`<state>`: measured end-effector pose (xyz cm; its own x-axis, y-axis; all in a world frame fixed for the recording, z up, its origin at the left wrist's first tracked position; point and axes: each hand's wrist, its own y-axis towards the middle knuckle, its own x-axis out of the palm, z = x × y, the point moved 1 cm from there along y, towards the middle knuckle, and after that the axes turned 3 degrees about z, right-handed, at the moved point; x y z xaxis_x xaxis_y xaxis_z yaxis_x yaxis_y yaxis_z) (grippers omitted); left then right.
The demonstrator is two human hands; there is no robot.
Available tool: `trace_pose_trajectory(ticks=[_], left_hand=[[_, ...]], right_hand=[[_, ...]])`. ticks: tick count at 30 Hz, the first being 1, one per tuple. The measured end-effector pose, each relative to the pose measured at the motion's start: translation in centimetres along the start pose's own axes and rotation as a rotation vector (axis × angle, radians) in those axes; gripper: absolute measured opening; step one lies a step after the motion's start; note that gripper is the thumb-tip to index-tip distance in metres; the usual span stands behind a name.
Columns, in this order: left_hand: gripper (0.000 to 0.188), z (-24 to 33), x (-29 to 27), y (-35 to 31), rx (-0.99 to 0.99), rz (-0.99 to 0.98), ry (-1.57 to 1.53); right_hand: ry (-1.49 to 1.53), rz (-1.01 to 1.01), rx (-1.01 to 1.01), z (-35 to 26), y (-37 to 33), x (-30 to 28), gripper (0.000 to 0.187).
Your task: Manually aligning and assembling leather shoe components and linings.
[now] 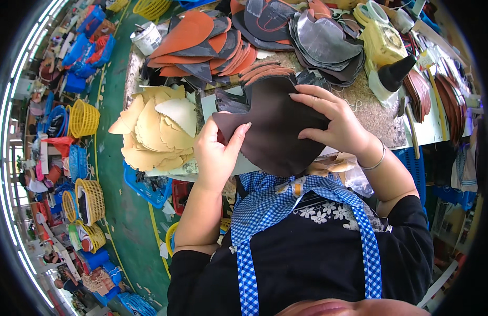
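A dark brown, curved leather piece is held up over the near edge of the workbench. My left hand pinches its left corner, thumb on top. At its right edge, my right hand grips with thumb and fingers apart, the fingertips lying on the leather. Just beyond it is a small stack of orange-edged pieces. To the left lies a pile of cream, zigzag-edged pieces. Part of the bench is hidden behind the held leather.
Piles of orange and black cut pieces and dark grey pieces lie along the back. A black cone stands at the right, beside a yellow block. Below the bench's left edge is a blue basket.
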<state>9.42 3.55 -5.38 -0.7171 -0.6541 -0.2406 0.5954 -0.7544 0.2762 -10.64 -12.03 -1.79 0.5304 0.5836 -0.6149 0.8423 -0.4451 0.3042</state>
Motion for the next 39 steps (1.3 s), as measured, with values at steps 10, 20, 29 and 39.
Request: trace_pose_trajectory(ticks=[10, 20, 29, 39], left_hand=[[0.027, -1.6, -0.2, 1.3, -0.196, -0.115, 0.181], [0.086, 3.0, 4.4, -1.6, 0.470, -0.598, 0.776], [0.113, 3.7, 3.9, -1.8, 0.434, -0.712, 0.822], [0.038, 0.1, -3.9, 12.2, -0.137, -0.385, 0.055]], right_hand=[[0.004, -0.055, 0.058, 1.9, 0.8, 0.9, 0.067], [-0.078, -0.076, 0.130, 0.6, 1.7, 0.0, 0.080], [-0.347, 0.492, 0.138, 2.0, 1.9, -1.9, 0.057], [-0.494, -0.180, -0.245, -1.8, 0.7, 4.9, 0.108]])
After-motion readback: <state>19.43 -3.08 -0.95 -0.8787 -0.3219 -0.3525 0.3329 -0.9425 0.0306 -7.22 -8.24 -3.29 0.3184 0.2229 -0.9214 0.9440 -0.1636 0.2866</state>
